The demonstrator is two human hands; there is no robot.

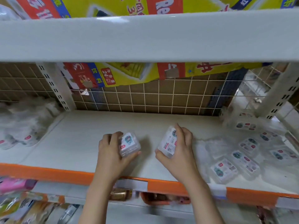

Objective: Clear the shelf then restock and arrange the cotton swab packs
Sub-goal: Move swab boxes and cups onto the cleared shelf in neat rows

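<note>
My left hand (pixel 111 151) holds one small clear box (pixel 129 143) of cotton swabs. My right hand (pixel 178 147) holds second box (pixel 167 143), tilted. Both over white shelf (pixel 80 135), middle part. Pile of more boxes (pixel 239 159) on right, too blurry to count.

A shop: stocked metal shelving (pixel 145 38) with orange price rail (pixel 48 173).

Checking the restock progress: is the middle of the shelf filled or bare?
Mostly bare. Only the two packs, in the left hand and right hand, are on the shelf there.
</note>
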